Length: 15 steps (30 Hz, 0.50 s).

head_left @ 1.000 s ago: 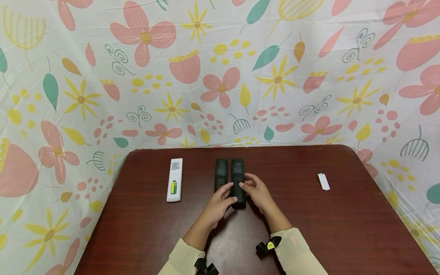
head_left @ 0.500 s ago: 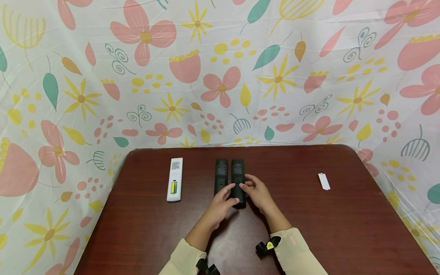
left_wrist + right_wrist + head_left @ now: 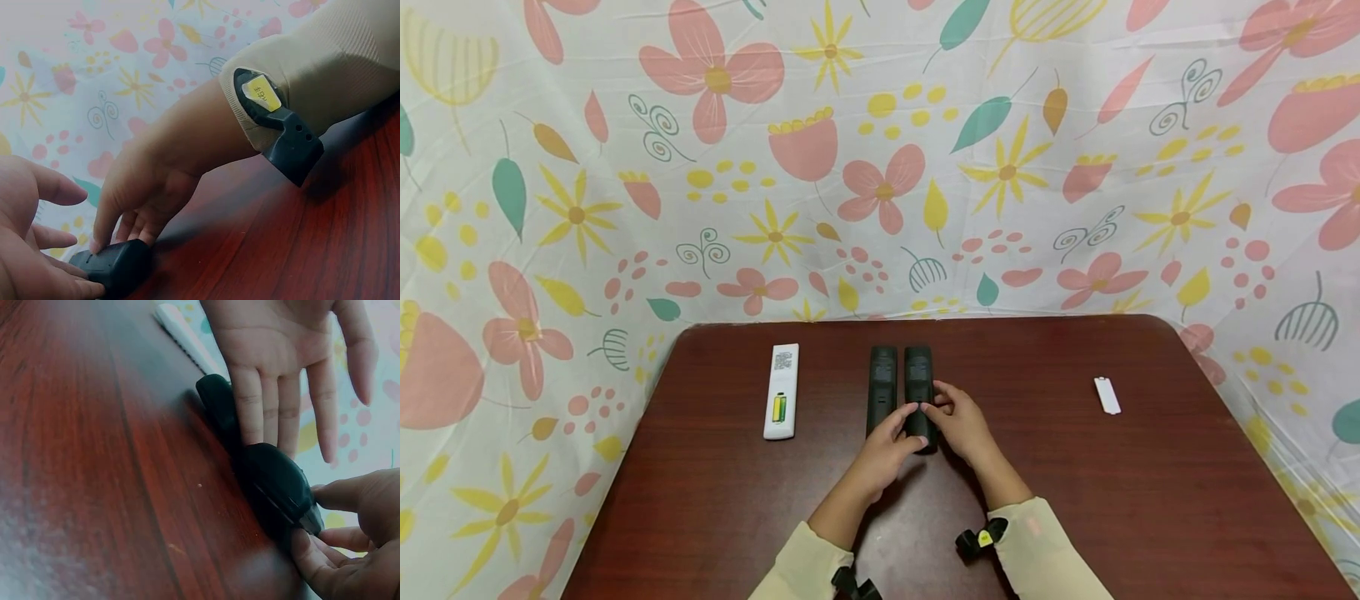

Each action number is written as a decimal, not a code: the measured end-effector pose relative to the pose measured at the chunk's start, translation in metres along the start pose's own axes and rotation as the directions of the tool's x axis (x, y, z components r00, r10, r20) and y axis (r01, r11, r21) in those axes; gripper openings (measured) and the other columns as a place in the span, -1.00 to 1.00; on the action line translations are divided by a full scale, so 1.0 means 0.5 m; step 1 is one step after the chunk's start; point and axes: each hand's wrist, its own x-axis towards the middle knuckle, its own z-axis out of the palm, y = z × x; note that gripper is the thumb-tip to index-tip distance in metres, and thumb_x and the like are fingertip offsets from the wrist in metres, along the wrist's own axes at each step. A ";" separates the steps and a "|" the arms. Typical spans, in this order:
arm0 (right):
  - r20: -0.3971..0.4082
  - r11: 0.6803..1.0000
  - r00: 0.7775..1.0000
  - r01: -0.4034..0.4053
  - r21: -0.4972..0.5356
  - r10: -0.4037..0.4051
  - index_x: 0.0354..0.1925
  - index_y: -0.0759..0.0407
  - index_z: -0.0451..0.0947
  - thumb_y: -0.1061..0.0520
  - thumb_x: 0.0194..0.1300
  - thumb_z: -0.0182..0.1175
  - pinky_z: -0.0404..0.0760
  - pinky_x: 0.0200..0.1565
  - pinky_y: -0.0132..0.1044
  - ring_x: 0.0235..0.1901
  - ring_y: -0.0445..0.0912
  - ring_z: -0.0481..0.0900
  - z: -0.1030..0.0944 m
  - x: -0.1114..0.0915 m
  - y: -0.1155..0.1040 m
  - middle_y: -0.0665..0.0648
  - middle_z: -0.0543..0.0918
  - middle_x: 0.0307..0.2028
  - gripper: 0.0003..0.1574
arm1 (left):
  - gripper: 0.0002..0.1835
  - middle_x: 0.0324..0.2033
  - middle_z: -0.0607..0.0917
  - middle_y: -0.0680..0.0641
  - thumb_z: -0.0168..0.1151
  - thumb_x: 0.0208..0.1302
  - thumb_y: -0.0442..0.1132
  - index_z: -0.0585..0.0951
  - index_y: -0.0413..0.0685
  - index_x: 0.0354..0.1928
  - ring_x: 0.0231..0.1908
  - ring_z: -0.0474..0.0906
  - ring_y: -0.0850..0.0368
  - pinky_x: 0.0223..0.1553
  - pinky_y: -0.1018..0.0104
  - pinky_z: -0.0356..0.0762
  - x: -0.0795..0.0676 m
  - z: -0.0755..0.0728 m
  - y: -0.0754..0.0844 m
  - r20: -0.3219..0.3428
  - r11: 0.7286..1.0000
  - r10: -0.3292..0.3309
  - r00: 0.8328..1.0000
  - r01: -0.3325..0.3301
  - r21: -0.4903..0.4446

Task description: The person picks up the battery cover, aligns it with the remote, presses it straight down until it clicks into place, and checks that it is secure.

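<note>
Two black remote controls lie side by side, backs up: the right black remote (image 3: 918, 375) and the left black remote (image 3: 882, 379). My right hand (image 3: 962, 425) grips the right one, its thumb on the back and its other fingers along the right side. From the left, my left hand (image 3: 882, 458) touches the same remote's lower part with fairly straight fingers. The right wrist view shows those left fingers (image 3: 289, 412) extended beside the black casing (image 3: 275, 478). The left remote's lower end is hidden behind the left hand.
A white remote (image 3: 781, 392) lies to the left, back up, with its battery bay uncovered and a yellow-green battery or label in it. Far right is a small white battery cover (image 3: 1107, 396). A floral cloth (image 3: 880, 100) hangs behind the brown table (image 3: 737, 517).
My left hand has shifted slightly to the right, its fingertips further over the right black remote. The right hand stays almost in place. Other things have not moved.
</note>
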 end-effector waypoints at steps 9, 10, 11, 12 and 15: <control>-0.030 0.995 0.999 0.029 -0.094 -0.032 0.45 0.21 0.33 -0.04 0.43 0.23 0.65 -0.06 -0.08 0.01 0.08 0.65 0.002 -0.002 -0.001 0.30 0.59 0.10 -0.25 | -0.32 0.61 -0.02 -0.19 0.19 0.41 -0.18 0.27 0.06 0.54 0.57 -0.03 -0.25 0.52 -0.15 0.05 0.001 0.006 -0.003 -0.002 1.000 0.012 1.000 -0.012 0.029; -0.035 0.994 0.999 0.030 -0.108 -0.034 0.44 0.22 0.34 -0.04 0.43 0.24 0.64 -0.07 -0.08 -0.01 0.07 0.65 0.002 -0.002 -0.001 0.29 0.60 0.09 -0.26 | -0.31 0.61 -0.02 -0.19 0.19 0.41 -0.18 0.26 0.05 0.54 0.56 -0.02 -0.26 0.52 -0.16 0.06 0.001 0.006 -0.003 0.000 0.999 0.013 1.000 -0.013 0.038; -0.037 0.992 0.999 0.031 -0.120 -0.036 0.44 0.22 0.34 -0.04 0.43 0.24 0.64 -0.07 -0.09 -0.02 0.06 0.65 0.003 -0.002 -0.001 0.29 0.60 0.08 -0.26 | -0.30 0.61 -0.03 -0.18 0.19 0.41 -0.18 0.25 0.04 0.55 0.56 -0.01 -0.27 0.51 -0.16 0.07 0.000 0.006 -0.002 0.004 0.999 0.012 1.000 -0.013 0.046; -0.040 0.991 0.998 0.031 -0.133 -0.037 0.43 0.22 0.35 -0.04 0.43 0.24 0.63 -0.08 -0.09 -0.04 0.05 0.65 0.003 -0.003 -0.002 0.28 0.61 0.07 -0.26 | -0.30 0.61 -0.03 -0.17 0.18 0.41 -0.17 0.24 0.04 0.55 0.56 0.00 -0.28 0.51 -0.17 0.08 -0.001 0.007 -0.002 0.007 0.998 0.013 1.000 -0.013 0.056; -0.041 0.986 0.999 0.029 -0.164 -0.036 0.43 0.22 0.36 -0.05 0.44 0.23 0.62 -0.10 -0.11 -0.07 0.02 0.64 0.004 -0.003 -0.003 0.26 0.61 0.05 -0.27 | -0.28 0.62 -0.04 -0.16 0.17 0.42 -0.17 0.21 0.04 0.56 0.55 -0.01 -0.30 0.50 -0.19 0.08 -0.003 0.007 0.000 0.018 0.998 0.014 1.000 -0.015 0.068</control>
